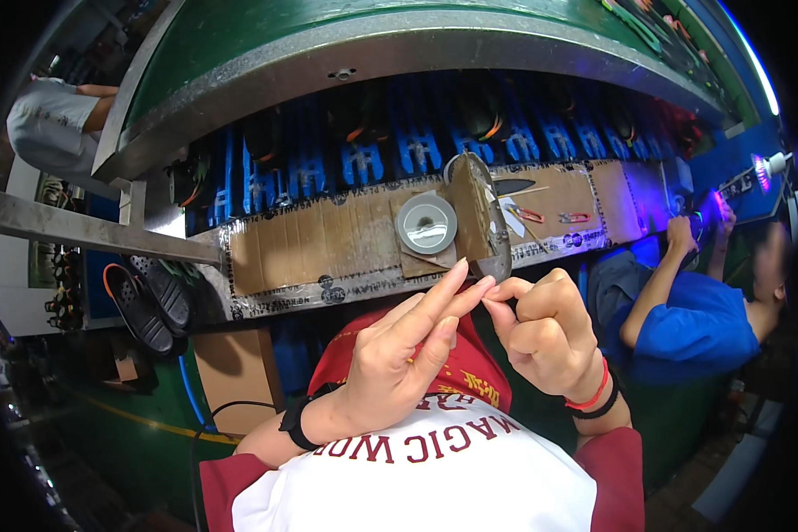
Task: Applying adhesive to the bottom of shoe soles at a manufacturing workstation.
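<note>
Above my lap my two hands meet at the fingertips. My left hand (397, 353) has its fingers and thumb stretched out, the index pointing up and away. My right hand (548, 332) is closed in a pinch, thumb against index, at the tip of a left finger. Anything inside that pinch is too small to make out. Just beyond the hands, a round whitish-grey dish (426, 223) rests on a piece of cardboard. To its right stands an upright brown board (477, 213) with a grey rounded edge.
On the cardboard-covered bench (301, 253) lie a dark blade-shaped piece (512, 186), thin sticks and small red-handled tools (575, 217). Blue racks (306, 173) line its back, beneath a green conveyor (328, 40). Dark clogs (137, 306) sit left; a co-worker in blue (696, 319) works right.
</note>
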